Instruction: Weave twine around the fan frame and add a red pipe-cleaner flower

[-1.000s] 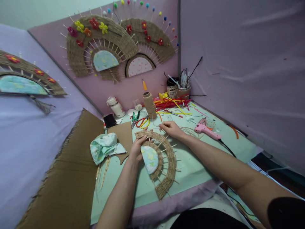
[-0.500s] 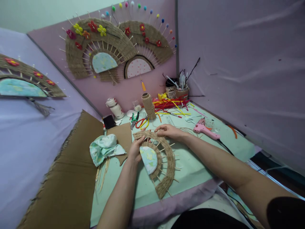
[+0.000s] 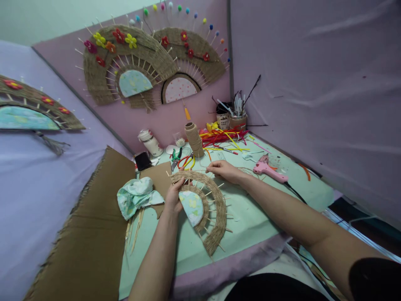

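Observation:
My left hand [image 3: 175,195] grips a half-round woven fan [image 3: 220,213] near its upper left end, thumb on the front and the other fingers behind. The fan has twine bands woven over thin sticks, and a pale blue floral half-circle [image 3: 191,208] at its centre. Just beyond the fan's upper edge, my right hand [image 3: 224,171] is closed in a pinch on a thin strand of twine, apart from the weave. Loose twine [image 3: 249,170] curls on the table behind that hand. A twine spool [image 3: 194,140] stands upright further back.
A pink glue gun [image 3: 269,170] lies at right, its cord running off the table. Pliers [image 3: 187,161], pipe cleaners [image 3: 224,137] and a white bottle [image 3: 150,143] sit at the back. Crumpled floral cloth [image 3: 138,195] and a cardboard panel [image 3: 81,225] are at left. Finished fans [image 3: 131,62] hang behind.
My right hand has drawn slightly away from the fan's upper edge, fingers pinched. The fan, in my left hand, has shifted and turned a little to the left.

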A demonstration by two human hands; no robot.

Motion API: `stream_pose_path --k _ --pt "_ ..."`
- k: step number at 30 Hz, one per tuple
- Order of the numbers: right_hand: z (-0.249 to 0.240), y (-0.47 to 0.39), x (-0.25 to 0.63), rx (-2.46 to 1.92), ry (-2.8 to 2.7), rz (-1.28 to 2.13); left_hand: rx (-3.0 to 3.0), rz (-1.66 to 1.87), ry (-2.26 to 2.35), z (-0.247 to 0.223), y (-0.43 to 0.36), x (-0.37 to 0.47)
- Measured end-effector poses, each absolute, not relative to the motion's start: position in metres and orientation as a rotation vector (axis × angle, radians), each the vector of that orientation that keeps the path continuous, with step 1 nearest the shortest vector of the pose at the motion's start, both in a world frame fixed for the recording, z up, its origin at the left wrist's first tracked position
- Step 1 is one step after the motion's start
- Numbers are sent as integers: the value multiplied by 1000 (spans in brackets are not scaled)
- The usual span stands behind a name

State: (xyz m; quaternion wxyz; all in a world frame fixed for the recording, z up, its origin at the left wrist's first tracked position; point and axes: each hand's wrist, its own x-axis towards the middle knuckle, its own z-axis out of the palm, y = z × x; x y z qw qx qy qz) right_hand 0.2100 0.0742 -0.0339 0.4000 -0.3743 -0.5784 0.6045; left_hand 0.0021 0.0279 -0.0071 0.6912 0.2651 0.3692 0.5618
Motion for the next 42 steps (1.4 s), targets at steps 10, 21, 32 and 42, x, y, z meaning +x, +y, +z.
stream_pose_path --k 10,21,32,42 --pt "-31 70 207 -1026 -1509 1480 529 1360 834 -9 29 2" --pt "-35 77 210 -1089 -1397 1388 634 975 699 -9 18 8" --pt "-32 77 210 -1075 -1594 1126 694 1026 759 -11 19 10" --pt "-28 75 215 -1085 -1762 624 622 1100 779 -10 23 7"
